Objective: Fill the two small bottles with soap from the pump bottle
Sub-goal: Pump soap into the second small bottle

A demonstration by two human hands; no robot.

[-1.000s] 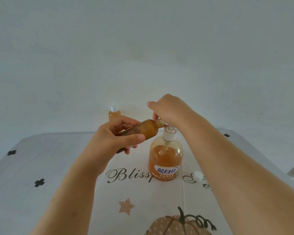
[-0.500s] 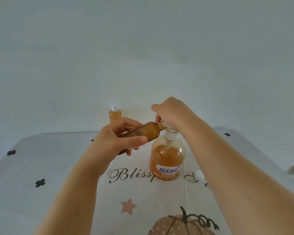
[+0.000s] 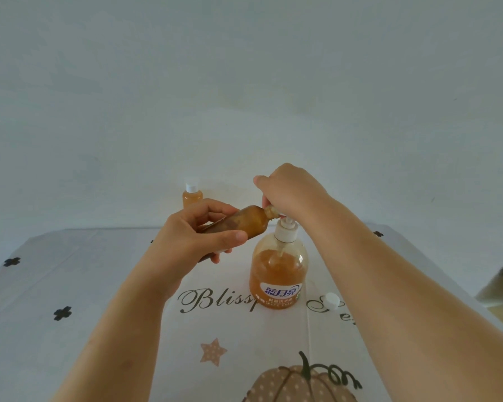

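Observation:
The clear pump bottle (image 3: 278, 274), about half full of orange soap, stands mid-table on the printed cloth. My right hand (image 3: 288, 190) is curled over its white pump head, which it hides. My left hand (image 3: 192, 236) grips a small uncapped bottle (image 3: 244, 221) of amber soap, tilted almost flat, its mouth against the pump's nozzle. A second small bottle (image 3: 192, 195) with a white cap stands upright at the back of the table, orange soap inside. A loose white cap (image 3: 331, 300) lies on the cloth right of the pump bottle.
The table (image 3: 70, 285) wears a white cloth with script lettering, black crosses, a star and a pumpkin print. A plain pale wall rises right behind it. The table's right edge drops off near the far right of the view.
The pump head has come back up a little under my right hand after being lower half a second ago. My left hand keeps the small bottle at the nozzle.

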